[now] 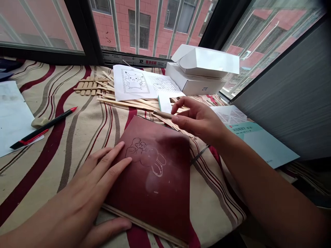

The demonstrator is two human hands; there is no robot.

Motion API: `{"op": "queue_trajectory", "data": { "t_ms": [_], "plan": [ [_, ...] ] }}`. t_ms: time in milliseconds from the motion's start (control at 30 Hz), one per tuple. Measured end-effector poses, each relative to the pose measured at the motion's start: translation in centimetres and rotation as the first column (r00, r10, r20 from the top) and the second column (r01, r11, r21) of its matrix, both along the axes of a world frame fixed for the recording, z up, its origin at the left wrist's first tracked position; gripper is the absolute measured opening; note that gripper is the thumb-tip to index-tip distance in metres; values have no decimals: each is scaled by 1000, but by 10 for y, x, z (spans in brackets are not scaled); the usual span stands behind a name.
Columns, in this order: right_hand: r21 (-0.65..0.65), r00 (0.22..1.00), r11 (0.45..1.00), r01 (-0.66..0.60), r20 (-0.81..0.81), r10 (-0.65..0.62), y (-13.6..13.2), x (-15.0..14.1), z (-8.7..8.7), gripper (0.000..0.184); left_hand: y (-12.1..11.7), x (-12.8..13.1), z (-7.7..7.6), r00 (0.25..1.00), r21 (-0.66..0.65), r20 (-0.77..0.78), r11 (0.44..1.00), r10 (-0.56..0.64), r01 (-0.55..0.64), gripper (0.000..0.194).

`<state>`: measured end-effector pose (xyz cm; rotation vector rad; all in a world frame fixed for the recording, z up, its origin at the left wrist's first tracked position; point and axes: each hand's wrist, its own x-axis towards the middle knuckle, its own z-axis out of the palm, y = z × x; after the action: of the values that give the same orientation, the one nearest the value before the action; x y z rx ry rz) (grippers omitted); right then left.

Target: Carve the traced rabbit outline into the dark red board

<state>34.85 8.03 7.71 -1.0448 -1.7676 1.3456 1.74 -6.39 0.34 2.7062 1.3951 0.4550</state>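
A dark red board (160, 203) with a pale edge lies at an angle in front of me. On its face is a line drawing of a rabbit-like figure (144, 155), dark outlines in part, with the long ears showing as pale scratched lines. My left hand (98, 182) is spread, its fingertips resting on the board's left side and the thumb by the near edge. Above the board's far right corner, my right hand (199, 120) pinches a thin tan pen-like tool (163, 114), its blunt, darker end pointing left. The tool is apart from the board.
Behind the board lie wooden strips (121, 102), colouring sheets (134, 82) and a white box (204, 84). A light green book (269, 144) is on the right. A black and red pen (43, 127) and an eraser (40, 122) lie on paper (12, 113) at left.
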Motion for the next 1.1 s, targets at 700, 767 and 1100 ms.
{"op": "queue_trajectory", "data": {
  "t_ms": [700,767,1100],
  "plan": [
    [-298,808,936,-188,-589,-25,26,-90,-5,58,12,-4,5,994,65,-41,992,-102,105,97],
    [-300,808,937,-178,-588,-35,27,-94,-11,59,10,-1,4,996,62,-17,994,-91,92,94],
    [-229,804,931,-285,-585,103,27,-92,-17,64,0,8,0,999,24,37,1000,-4,3,79]
  ]
}}
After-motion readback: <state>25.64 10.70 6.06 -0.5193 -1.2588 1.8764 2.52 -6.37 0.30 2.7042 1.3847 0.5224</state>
